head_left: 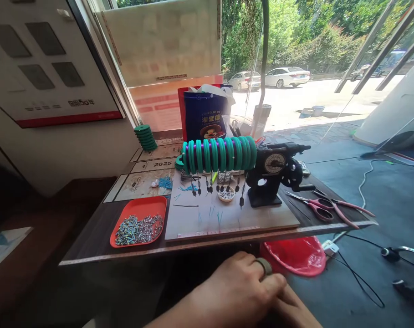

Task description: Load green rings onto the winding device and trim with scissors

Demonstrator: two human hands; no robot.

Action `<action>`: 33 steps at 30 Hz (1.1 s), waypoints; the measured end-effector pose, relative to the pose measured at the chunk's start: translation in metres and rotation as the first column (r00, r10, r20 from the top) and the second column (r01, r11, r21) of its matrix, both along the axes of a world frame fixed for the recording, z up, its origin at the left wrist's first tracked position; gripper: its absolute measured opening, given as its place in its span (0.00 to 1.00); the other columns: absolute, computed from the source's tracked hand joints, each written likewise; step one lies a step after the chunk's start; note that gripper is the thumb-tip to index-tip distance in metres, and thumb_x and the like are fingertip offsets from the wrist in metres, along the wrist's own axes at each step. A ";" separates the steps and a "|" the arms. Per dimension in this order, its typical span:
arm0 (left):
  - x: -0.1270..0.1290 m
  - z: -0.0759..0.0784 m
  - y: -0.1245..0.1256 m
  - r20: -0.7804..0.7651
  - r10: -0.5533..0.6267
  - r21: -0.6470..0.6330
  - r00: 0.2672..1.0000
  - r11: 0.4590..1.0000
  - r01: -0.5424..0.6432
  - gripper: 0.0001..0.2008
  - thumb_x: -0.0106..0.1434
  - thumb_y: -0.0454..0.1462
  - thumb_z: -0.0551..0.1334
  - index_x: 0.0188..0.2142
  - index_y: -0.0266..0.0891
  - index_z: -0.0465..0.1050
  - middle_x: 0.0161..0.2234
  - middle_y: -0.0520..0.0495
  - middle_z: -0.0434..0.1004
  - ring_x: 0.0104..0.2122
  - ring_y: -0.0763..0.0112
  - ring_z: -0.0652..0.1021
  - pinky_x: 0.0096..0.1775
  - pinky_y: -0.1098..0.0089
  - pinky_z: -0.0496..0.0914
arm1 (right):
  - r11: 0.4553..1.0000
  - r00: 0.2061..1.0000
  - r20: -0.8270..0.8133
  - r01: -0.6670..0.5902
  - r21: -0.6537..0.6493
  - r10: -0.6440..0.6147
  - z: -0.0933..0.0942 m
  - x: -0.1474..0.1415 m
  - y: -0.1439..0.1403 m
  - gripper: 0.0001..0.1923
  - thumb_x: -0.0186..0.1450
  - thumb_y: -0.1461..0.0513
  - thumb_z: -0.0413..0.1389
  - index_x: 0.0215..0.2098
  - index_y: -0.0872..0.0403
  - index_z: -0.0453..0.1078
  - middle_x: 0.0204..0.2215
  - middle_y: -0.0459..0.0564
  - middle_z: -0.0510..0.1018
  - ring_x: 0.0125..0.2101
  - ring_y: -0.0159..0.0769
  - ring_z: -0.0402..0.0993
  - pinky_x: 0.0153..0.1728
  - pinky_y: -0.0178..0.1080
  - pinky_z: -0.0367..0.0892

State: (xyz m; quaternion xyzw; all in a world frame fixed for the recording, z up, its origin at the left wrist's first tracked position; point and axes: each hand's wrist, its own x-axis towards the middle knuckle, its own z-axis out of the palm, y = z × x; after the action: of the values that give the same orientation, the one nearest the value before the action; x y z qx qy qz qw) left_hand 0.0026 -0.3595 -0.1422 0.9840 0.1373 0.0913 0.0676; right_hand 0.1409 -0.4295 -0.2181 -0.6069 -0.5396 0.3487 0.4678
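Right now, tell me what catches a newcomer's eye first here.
A row of teal spools on a purple rod fills mid-table, fixed to a black hand-crank winder. Front left, an orange tray holds small metal parts. Below the table edge, the person's hands overlap.

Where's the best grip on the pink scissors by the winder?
Take the pink scissors by the finger loops, coming from above on the near side. They lie flat near the table edge, loops toward the person, blades pointing back toward the black winder.
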 end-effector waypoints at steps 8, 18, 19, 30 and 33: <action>-0.016 0.002 0.011 0.110 0.243 0.092 0.964 0.963 -0.254 0.06 0.57 0.31 0.58 0.26 0.41 0.64 0.24 0.53 0.67 0.27 0.71 0.68 0.32 0.70 0.61 | 0.905 0.825 -0.556 -0.308 -0.295 0.099 0.029 0.056 -0.005 0.14 0.58 0.53 0.56 0.27 0.56 0.67 0.27 0.47 0.70 0.32 0.33 0.65 0.36 0.32 0.61; -0.009 -0.004 -0.001 0.120 0.293 0.000 0.948 0.955 -0.295 0.06 0.57 0.30 0.56 0.26 0.41 0.64 0.25 0.53 0.69 0.23 0.72 0.69 0.26 0.71 0.62 | 0.983 0.980 -0.180 -0.111 -0.146 0.084 0.038 0.042 0.005 0.15 0.62 0.51 0.50 0.29 0.54 0.65 0.28 0.46 0.68 0.31 0.34 0.63 0.34 0.32 0.61; -0.009 -0.005 -0.001 0.131 0.301 0.003 0.945 0.953 -0.304 0.06 0.57 0.30 0.56 0.26 0.41 0.64 0.24 0.53 0.69 0.23 0.71 0.69 0.26 0.71 0.62 | 0.986 0.982 -0.183 -0.070 -0.153 0.042 0.036 0.042 0.002 0.15 0.62 0.51 0.49 0.31 0.54 0.67 0.31 0.48 0.70 0.35 0.35 0.65 0.38 0.33 0.61; -0.011 -0.003 0.001 0.066 0.352 -0.072 0.934 0.935 -0.348 0.07 0.55 0.30 0.58 0.32 0.43 0.68 0.28 0.52 0.73 0.26 0.67 0.73 0.27 0.68 0.67 | 0.996 0.993 -0.106 -0.059 -0.063 0.052 0.024 0.030 -0.002 0.14 0.61 0.54 0.51 0.26 0.56 0.68 0.23 0.48 0.71 0.26 0.33 0.67 0.28 0.32 0.62; -0.005 -0.006 -0.001 -0.075 0.363 -0.390 0.929 0.847 -0.362 0.19 0.53 0.29 0.60 0.44 0.44 0.66 0.38 0.51 0.74 0.33 0.69 0.76 0.33 0.71 0.70 | 0.982 0.971 0.159 -0.186 0.036 0.179 0.022 0.026 0.000 0.10 0.64 0.60 0.48 0.28 0.55 0.67 0.26 0.49 0.72 0.28 0.32 0.70 0.30 0.31 0.64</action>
State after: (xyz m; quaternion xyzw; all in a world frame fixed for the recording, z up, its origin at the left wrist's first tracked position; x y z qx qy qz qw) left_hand -0.0024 -0.3609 -0.1481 0.9058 0.3361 0.0733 0.2472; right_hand 0.1670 -0.4290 -0.1963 -0.5680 -0.6364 0.3284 0.4057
